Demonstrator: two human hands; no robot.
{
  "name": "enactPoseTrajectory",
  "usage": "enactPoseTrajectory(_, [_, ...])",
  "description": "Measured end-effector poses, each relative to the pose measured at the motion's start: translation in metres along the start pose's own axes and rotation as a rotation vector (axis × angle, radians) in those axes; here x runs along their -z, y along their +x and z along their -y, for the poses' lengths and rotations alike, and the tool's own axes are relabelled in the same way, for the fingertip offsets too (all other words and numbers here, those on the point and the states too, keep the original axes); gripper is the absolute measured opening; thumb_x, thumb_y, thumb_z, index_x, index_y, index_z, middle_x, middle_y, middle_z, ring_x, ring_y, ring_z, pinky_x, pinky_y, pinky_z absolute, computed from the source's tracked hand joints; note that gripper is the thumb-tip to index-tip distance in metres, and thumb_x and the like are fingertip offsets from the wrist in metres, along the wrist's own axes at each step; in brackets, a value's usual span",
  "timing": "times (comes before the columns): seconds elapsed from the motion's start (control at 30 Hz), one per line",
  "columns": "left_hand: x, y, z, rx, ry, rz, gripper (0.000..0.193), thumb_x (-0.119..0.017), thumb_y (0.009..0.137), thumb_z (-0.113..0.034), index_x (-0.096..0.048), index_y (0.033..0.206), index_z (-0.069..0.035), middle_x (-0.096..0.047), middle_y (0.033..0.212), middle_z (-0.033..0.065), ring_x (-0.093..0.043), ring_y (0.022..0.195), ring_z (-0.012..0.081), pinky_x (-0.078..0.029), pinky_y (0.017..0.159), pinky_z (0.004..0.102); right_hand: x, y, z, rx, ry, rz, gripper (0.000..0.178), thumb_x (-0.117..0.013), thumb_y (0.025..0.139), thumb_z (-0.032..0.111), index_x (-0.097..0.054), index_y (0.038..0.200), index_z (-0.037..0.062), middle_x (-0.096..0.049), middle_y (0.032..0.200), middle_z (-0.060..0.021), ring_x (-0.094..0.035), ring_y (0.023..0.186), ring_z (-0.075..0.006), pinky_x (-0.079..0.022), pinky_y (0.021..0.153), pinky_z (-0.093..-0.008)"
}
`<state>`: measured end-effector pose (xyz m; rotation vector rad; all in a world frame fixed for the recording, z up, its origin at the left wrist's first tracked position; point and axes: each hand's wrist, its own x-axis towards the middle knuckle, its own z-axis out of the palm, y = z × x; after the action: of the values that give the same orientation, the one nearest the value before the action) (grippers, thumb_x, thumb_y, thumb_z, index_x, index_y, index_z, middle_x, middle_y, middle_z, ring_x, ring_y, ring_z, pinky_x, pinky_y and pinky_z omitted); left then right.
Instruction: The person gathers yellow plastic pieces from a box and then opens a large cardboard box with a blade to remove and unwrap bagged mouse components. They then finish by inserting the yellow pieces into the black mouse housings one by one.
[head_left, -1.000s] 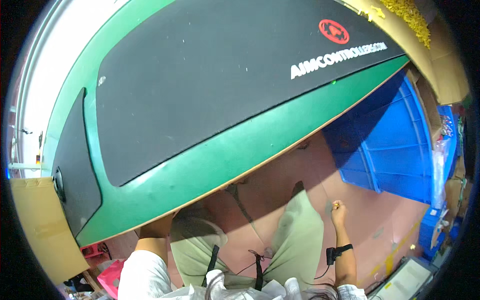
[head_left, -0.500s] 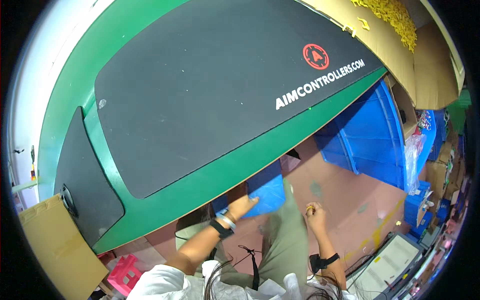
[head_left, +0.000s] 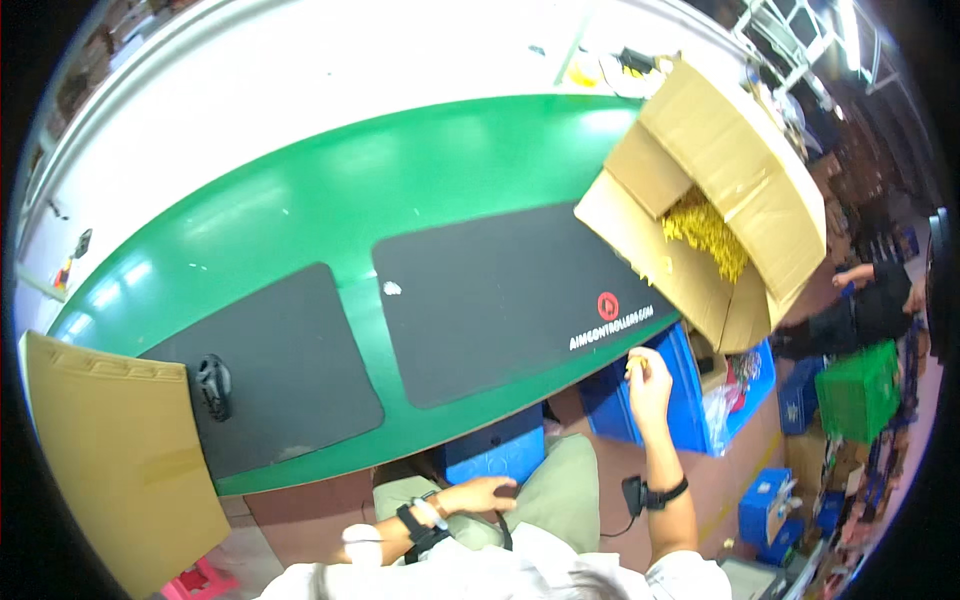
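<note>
My right hand (head_left: 650, 385) is raised near the table's front edge, close to the dark mat's right end. Its fingers pinch a small yellow piece (head_left: 637, 364), mostly covered by the fingertips. Over my lap, my left hand (head_left: 480, 494) has its fingers stretched out and holds nothing I can see. A blue bin (head_left: 497, 458) sits just beyond it, partly under the table. Up and right of my right hand, an open cardboard box (head_left: 735, 315) contains a heap of yellow pieces (head_left: 708, 236). Several loose yellow bits lie on its near flap.
Two dark mats lie on the green table (head_left: 330, 215); a black object (head_left: 213, 388) rests on the left mat (head_left: 290, 380). A brown carton (head_left: 110, 450) stands at the left. Blue crates (head_left: 667, 390) are right of my legs. Another person (head_left: 860, 315) is at far right.
My view has tilted up, bringing the whole box and the far table edge into sight. My right hand has risen toward the table edge, keeping its pinch. My left hand is now over my lap.
</note>
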<state>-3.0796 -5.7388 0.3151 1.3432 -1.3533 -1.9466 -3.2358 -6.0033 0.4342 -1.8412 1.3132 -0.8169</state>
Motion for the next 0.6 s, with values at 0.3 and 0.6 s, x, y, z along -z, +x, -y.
enactPoseTrajectory(0.3, [0.071,-0.018,-0.075,-0.018,-0.457,-0.923,0.049,-0.059,0.089,-0.024,-0.044,0.127,0.004,-0.055,0.12,0.0134,-0.058,0.102,0.0178,-0.044,0.089,0.0292,-0.035,0.243,-0.096,0.325,-0.506,0.029,0.042,-0.059,0.08,0.008,-0.05,0.121,0.0003,-0.042,0.131,-0.0214,-0.042,0.119,-0.0366,-0.034,0.101,-0.0446])
enactPoseTrajectory(0.6, [0.012,-0.204,-0.175,0.332,0.338,-2.331,0.041,-0.063,0.074,-0.015,-0.053,0.112,0.0,-0.045,0.127,0.0216,-0.04,0.123,0.0358,-0.031,0.104,0.0419,-0.152,0.19,0.17,0.888,-0.071,0.595,0.029,-0.059,0.08,0.002,-0.055,0.108,-0.0013,-0.05,0.117,-0.018,-0.047,0.112,-0.0334,-0.036,0.097,-0.0393])
